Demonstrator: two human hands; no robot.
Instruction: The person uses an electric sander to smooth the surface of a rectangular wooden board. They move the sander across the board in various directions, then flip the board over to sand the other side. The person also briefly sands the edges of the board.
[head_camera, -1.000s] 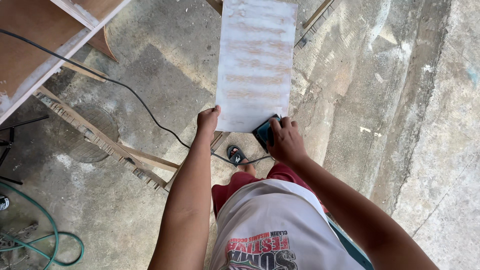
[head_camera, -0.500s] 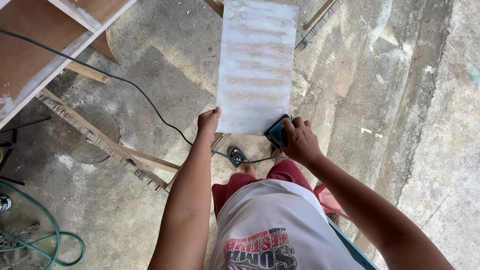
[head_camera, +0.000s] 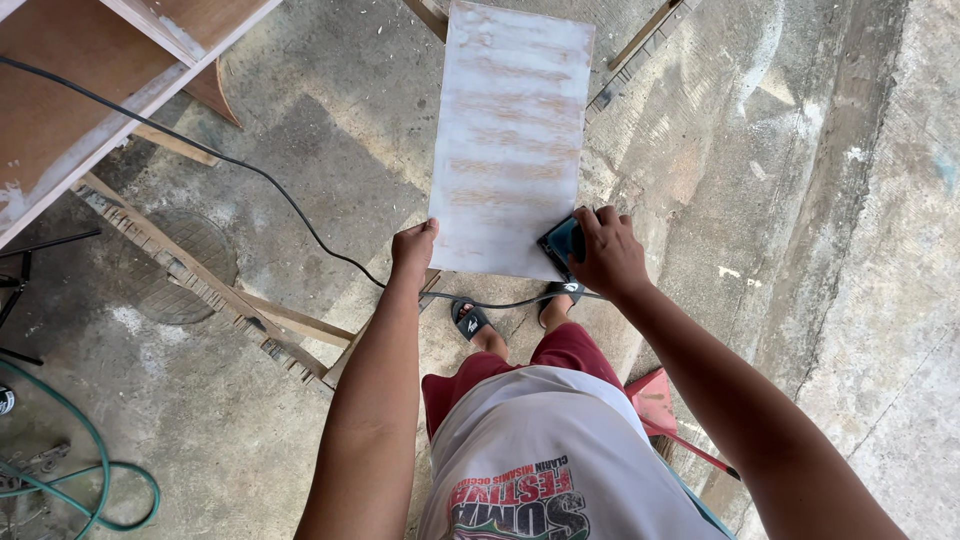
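My left hand (head_camera: 413, 250) pinches the near left corner of the whitish, dust-streaked rectangular board (head_camera: 512, 130), thumb on top, fingers curled under. My right hand (head_camera: 607, 255) closes over the dark teal electric sander (head_camera: 560, 243) at the board's five o'clock corner. The thin black power cord (head_camera: 250, 170) runs off toward ten o'clock over the grey concrete floor (head_camera: 800, 200).

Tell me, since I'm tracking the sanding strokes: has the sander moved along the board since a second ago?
Yes. The sander under the right hand slid rightward to the board's near right corner.
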